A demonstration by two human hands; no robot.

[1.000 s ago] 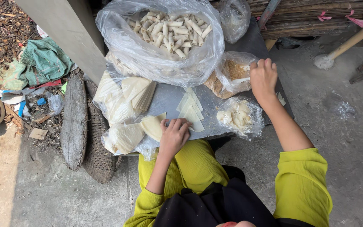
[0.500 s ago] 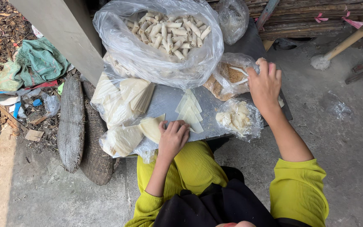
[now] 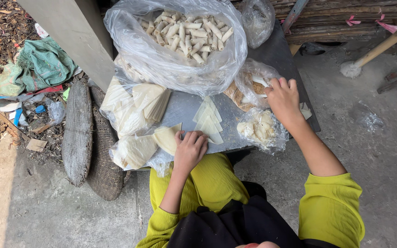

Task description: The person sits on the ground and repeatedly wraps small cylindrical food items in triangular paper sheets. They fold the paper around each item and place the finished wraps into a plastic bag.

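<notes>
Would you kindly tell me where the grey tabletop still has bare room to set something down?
Bare patches: between the stacked wrappers and the loose wrappers, and the table's far right strip beside the small clear bag. Elsewhere crowded: big bag of rolls, filling bags, left hand, right hand.

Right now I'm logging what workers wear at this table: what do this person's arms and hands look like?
Both arms are in bright yellow-green sleeves of soft, creased cloth, pushed up near the elbows, so the forearms are bare. The left hand and right hand are bare too: no gloves, and no rings, watch or bracelets that I can make out. A dark garment covers the chest between the sleeves.
</notes>
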